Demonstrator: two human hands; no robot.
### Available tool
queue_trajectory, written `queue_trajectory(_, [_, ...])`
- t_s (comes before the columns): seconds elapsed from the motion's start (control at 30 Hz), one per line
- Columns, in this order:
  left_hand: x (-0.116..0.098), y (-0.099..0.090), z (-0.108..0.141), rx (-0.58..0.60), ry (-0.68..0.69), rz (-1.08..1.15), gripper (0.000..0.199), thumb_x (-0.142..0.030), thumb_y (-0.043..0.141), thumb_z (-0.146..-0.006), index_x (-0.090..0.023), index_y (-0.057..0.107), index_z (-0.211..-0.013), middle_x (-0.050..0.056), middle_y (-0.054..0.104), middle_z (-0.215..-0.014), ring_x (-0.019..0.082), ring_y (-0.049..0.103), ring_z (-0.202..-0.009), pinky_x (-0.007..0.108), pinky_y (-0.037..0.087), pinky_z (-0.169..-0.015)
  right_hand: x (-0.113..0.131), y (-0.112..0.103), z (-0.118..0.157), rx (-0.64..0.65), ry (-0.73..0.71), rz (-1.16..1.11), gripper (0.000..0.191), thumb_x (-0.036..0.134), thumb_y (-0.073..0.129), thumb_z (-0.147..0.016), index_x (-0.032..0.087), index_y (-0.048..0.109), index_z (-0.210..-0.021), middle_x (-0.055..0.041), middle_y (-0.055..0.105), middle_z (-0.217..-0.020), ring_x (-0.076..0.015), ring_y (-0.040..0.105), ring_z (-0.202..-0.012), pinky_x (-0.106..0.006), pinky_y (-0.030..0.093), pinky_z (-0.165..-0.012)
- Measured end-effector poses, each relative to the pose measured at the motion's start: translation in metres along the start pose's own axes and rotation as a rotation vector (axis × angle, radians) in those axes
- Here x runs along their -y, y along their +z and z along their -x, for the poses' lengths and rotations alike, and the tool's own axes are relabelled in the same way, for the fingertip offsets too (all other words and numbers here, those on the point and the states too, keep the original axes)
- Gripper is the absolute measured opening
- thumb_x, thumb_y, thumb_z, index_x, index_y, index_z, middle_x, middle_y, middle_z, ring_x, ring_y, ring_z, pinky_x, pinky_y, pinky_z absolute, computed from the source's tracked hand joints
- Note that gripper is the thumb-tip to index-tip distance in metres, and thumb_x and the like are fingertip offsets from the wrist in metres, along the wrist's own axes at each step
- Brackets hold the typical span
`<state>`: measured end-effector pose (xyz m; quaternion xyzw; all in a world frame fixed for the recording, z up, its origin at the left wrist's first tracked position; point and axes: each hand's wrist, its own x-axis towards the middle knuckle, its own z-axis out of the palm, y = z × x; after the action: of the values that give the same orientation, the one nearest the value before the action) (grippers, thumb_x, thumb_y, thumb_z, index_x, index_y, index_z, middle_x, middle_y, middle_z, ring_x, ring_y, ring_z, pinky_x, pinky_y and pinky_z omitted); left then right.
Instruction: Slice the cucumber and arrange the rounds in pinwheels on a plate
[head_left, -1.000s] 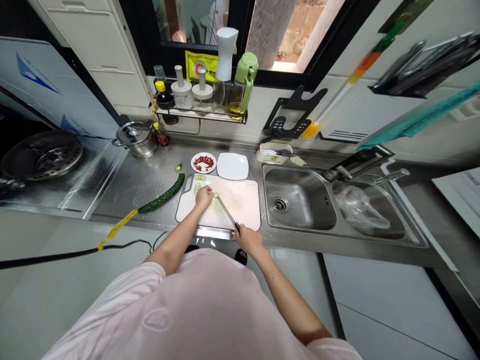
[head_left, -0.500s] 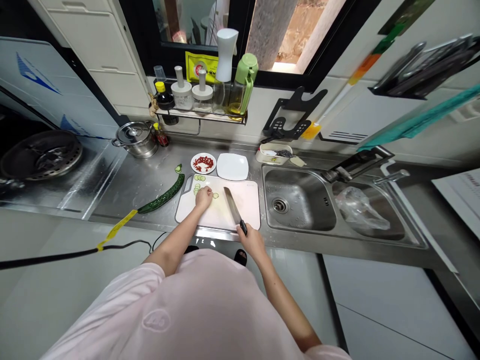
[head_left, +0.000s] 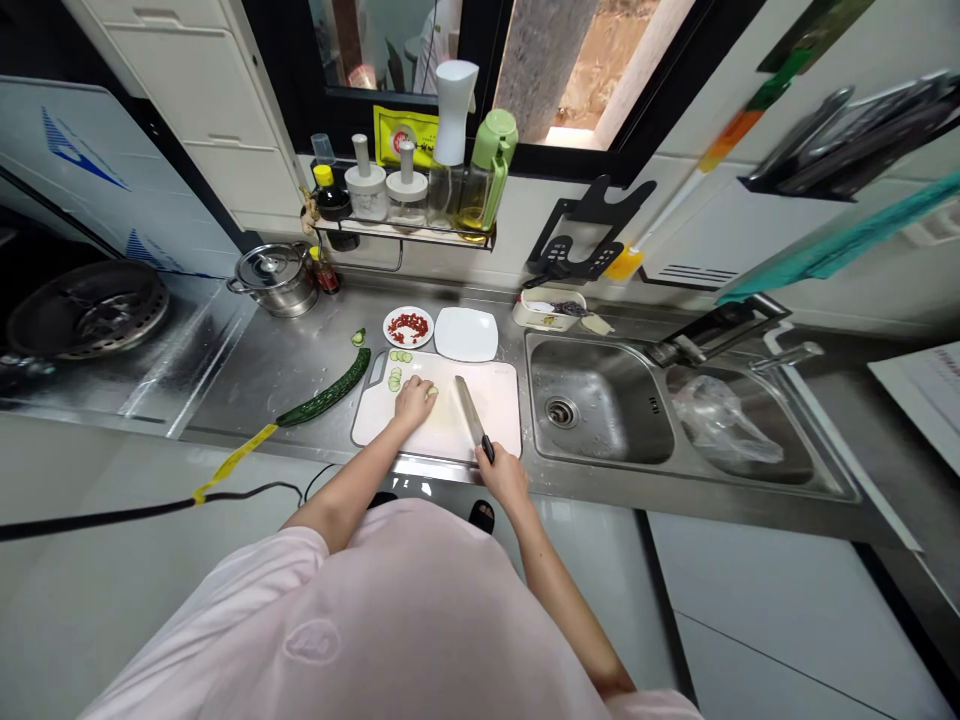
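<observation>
On the white cutting board (head_left: 491,405), my left hand (head_left: 413,403) is closed with its fingertips on pale green cucumber slices (head_left: 433,392). A kitchen knife (head_left: 470,408) is in my right hand (head_left: 504,474), gripped by its black handle. Its blade lies over the board, a little to the right of my left hand and apart from it. More cucumber slices (head_left: 395,377) form small groups at the board's upper left. Left of the board, a long cut cucumber (head_left: 326,393) rests on the steel counter, with a cucumber end piece (head_left: 359,337) above it.
Behind the board stand a plate of chopped red pieces (head_left: 409,341) and a white square plate (head_left: 466,347). The sink (head_left: 604,395) adjoins on the right. A lidded pot (head_left: 274,290) and a wok (head_left: 88,310) are at the left. A condiment shelf (head_left: 442,237) hangs above.
My left hand has moved slightly right, and its fingers now reach the slices that lay beside it. The knife blade has shifted slightly right.
</observation>
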<state>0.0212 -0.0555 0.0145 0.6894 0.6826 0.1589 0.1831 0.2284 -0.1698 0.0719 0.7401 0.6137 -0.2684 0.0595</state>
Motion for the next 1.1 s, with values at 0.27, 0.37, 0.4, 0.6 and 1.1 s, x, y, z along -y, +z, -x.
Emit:
queue_trajectory(0.27, [-0.003,-0.003,-0.005,0.016,-0.040,-0.018,0.022,-0.030,0.055,-0.085,-0.023,0.063,-0.105,0.009,0.056,-0.106,0.023,0.053,-0.102,0.031,0.043,-0.083,0.000,0.003,-0.004,-0.006,-0.006,0.004,0.047,0.053,0.029,-0.095,0.020,0.059,-0.110,-0.0112,0.068,-0.100,-0.0241,0.063,-0.096,-0.029,0.041,-0.074])
queue_trajectory(0.37, [-0.005,-0.005,-0.008,0.017,-0.079,0.018,0.017,-0.028,0.056,-0.084,-0.022,0.063,-0.099,0.008,0.059,-0.104,0.021,0.055,-0.099,0.030,0.043,-0.080,0.001,0.002,-0.005,-0.007,-0.002,0.008,0.047,0.053,0.030,-0.095,0.020,0.059,-0.111,-0.0112,0.068,-0.100,-0.0237,0.063,-0.097,-0.029,0.041,-0.075])
queue_trajectory(0.4, [-0.005,-0.005,-0.008,0.013,-0.091,0.039,0.015,-0.027,0.056,-0.084,-0.022,0.063,-0.096,0.007,0.061,-0.102,0.020,0.056,-0.097,0.029,0.043,-0.079,0.001,0.002,-0.006,-0.009,-0.002,0.011,0.047,0.054,0.030,-0.095,0.020,0.059,-0.111,-0.0112,0.068,-0.100,-0.0237,0.063,-0.096,-0.029,0.041,-0.075])
queue_trajectory(0.6, [-0.001,-0.003,-0.004,-0.013,-0.122,0.230,0.009,-0.028,0.057,-0.083,-0.021,0.061,-0.087,0.002,0.066,-0.086,0.015,0.060,-0.081,0.025,0.042,-0.071,0.004,-0.001,-0.005,0.000,0.014,0.032,0.048,0.054,0.030,-0.095,0.020,0.059,-0.112,-0.0116,0.068,-0.102,-0.0237,0.063,-0.098,-0.029,0.042,-0.077])
queue_trajectory(1.1, [0.060,-0.031,0.007,-0.136,-0.388,0.267,0.020,-0.028,0.060,-0.078,-0.023,0.063,-0.097,-0.002,0.067,-0.080,0.011,0.060,-0.073,0.020,0.040,-0.067,0.009,-0.002,-0.007,0.020,-0.017,0.043,0.046,0.050,0.030,-0.096,0.018,0.058,-0.113,-0.0122,0.067,-0.103,-0.0226,0.062,-0.100,-0.029,0.041,-0.078])
